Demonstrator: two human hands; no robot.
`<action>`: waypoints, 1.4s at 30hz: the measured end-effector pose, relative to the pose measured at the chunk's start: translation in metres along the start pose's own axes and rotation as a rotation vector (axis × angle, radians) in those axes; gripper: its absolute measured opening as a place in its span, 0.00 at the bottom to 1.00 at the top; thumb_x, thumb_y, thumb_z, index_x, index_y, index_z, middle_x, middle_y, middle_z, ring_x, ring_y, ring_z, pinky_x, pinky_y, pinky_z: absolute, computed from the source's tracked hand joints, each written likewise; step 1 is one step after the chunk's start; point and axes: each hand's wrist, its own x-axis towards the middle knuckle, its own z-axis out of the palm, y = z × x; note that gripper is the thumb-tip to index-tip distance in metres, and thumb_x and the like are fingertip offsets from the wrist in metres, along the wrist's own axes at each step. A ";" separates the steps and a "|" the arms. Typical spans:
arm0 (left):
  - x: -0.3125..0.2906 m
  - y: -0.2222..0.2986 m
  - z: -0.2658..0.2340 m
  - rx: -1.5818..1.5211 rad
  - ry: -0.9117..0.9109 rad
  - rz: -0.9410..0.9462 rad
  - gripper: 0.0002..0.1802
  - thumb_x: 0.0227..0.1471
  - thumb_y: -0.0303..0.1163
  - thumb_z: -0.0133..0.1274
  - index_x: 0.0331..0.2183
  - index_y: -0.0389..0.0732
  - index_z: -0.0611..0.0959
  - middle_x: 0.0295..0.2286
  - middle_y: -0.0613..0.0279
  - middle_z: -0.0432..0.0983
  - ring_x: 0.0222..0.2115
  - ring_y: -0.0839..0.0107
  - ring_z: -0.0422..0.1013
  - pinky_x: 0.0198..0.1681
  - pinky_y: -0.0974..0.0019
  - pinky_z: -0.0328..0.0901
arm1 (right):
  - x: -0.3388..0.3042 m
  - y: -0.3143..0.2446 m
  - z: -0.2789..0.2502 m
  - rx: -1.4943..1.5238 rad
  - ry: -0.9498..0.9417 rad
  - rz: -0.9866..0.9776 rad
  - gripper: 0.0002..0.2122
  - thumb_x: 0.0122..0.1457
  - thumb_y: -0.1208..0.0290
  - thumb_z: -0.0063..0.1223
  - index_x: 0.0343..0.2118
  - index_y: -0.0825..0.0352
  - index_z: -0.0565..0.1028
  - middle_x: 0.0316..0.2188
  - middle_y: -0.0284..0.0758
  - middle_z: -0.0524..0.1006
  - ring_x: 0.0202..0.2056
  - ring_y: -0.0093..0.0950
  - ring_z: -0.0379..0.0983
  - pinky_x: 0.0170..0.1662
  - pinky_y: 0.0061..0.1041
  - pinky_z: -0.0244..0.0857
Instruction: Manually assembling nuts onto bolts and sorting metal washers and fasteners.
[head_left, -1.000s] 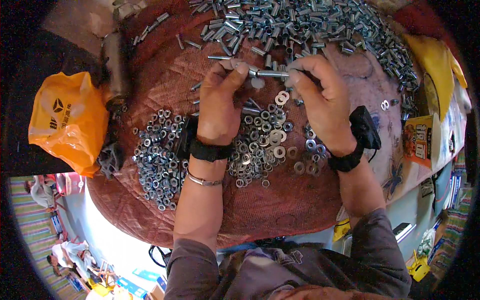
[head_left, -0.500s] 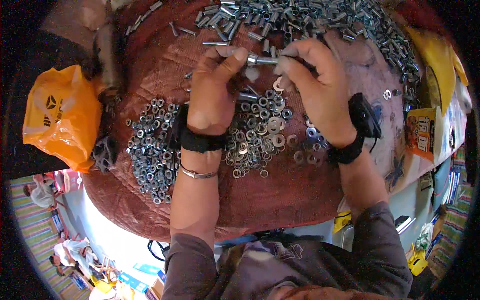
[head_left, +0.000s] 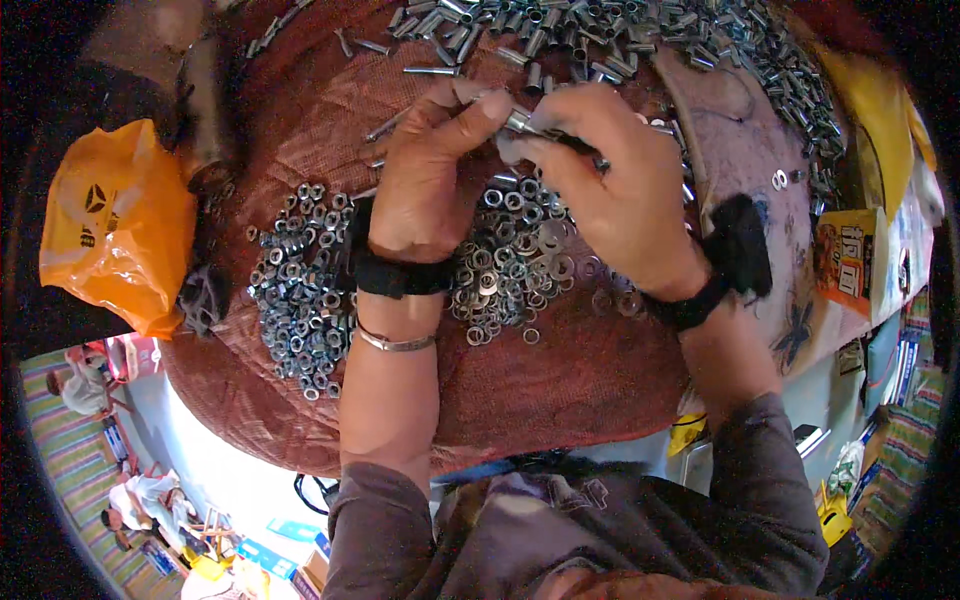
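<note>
Between my two hands a shiny metal expansion bolt (head_left: pixel 520 122) lies roughly level above the cloth. My left hand (head_left: pixel 425 185) is closed, thumb and forefinger pinching its left end. My right hand (head_left: pixel 625 180) has its fingers closed around the right end, their tips smeared by motion and partly hiding it. Left of my left wrist lies a heap of hex nuts (head_left: pixel 300 290). Flat and spring washers (head_left: pixel 505 285) spread between my wrists. Some loose bolts, one a cone-ended bolt (head_left: pixel 432 71), lie just beyond my left hand.
A large pile of metal sleeves (head_left: pixel 560 30) covers the far side and far right of the reddish-brown cloth (head_left: pixel 560 390). An orange plastic bag (head_left: pixel 115 230) stands at the left. On the right are a printed carton (head_left: pixel 850 260) and yellow cloth (head_left: pixel 880 130). People sit at lower left.
My right hand has shifted left along the bolt, and its fingers now cover more of the right end. The bolt tilts slightly down to the right. My left hand keeps its pinch.
</note>
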 end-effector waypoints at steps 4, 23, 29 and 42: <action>-0.001 -0.002 -0.003 0.108 0.028 0.013 0.06 0.49 0.28 0.54 0.29 0.40 0.74 0.24 0.65 0.73 0.24 0.74 0.70 0.29 0.70 0.67 | 0.005 0.008 0.002 0.513 -0.125 0.515 0.09 0.50 0.74 0.55 0.31 0.69 0.68 0.24 0.34 0.73 0.25 0.25 0.72 0.27 0.23 0.65; 0.006 0.007 -0.029 -0.261 -0.005 0.051 0.06 0.53 0.26 0.43 0.33 0.35 0.74 0.29 0.57 0.73 0.35 0.61 0.71 0.44 0.53 0.67 | -0.011 0.019 0.015 -0.084 -0.305 0.194 0.08 0.52 0.71 0.49 0.32 0.69 0.69 0.23 0.40 0.69 0.27 0.36 0.68 0.29 0.30 0.62; 0.005 0.008 -0.028 0.017 0.039 0.040 0.05 0.51 0.26 0.44 0.32 0.37 0.75 0.27 0.61 0.73 0.32 0.67 0.71 0.36 0.67 0.66 | -0.015 0.020 0.022 -0.244 -0.473 0.104 0.10 0.48 0.73 0.52 0.33 0.71 0.69 0.28 0.44 0.70 0.32 0.44 0.68 0.33 0.34 0.63; -0.005 0.009 -0.009 0.703 0.055 0.160 0.07 0.45 0.27 0.56 0.30 0.39 0.77 0.21 0.71 0.69 0.21 0.83 0.63 0.25 0.79 0.57 | -0.004 0.021 0.018 0.213 -0.133 0.275 0.08 0.50 0.70 0.52 0.29 0.69 0.71 0.27 0.46 0.73 0.32 0.45 0.70 0.33 0.37 0.64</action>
